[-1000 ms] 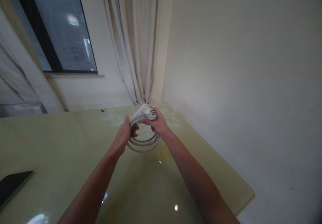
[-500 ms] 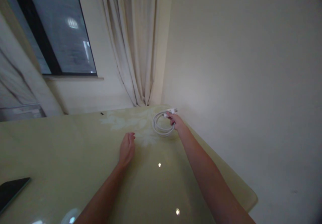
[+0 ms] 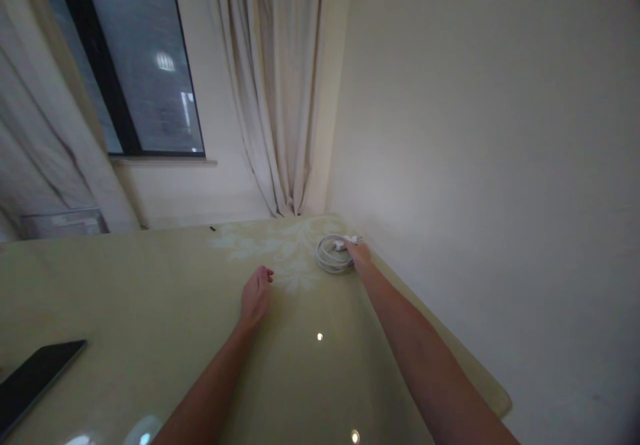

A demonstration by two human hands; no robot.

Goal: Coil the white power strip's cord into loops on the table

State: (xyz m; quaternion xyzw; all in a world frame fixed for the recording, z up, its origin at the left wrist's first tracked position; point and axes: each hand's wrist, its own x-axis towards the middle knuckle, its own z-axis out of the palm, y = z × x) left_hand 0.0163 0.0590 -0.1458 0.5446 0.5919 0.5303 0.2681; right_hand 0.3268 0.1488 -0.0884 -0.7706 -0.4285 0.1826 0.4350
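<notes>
A coiled white cable with a plug [image 3: 330, 265] lies at the far right corner of the table, its loops flat or nearly flat on the surface. My right hand [image 3: 360, 255] reaches out to it, fingers closed on the coil's right side beside the white plug end; the fingertips are partly hidden. To the left and nearer to me, my left hand [image 3: 256, 295] rests on its side at the tabletop. Its fingers are loosely curled together, with nothing seen in them, apart from the cable.
The pale green table [image 3: 165, 298] has a rounded corner at right and meets a plain wall [image 3: 475, 165]. A dark flat device [image 3: 37, 381] lies at the left edge. Near the back edge is a tiny dark object [image 3: 213, 229]. Curtains [image 3: 280, 98] hang behind, beside a window [image 3: 145, 65].
My right hand has lowered the cable coil toward the table and a little to the right. My left hand stays nearly in place, its fingers curled slightly more. The view has shifted somewhat.
</notes>
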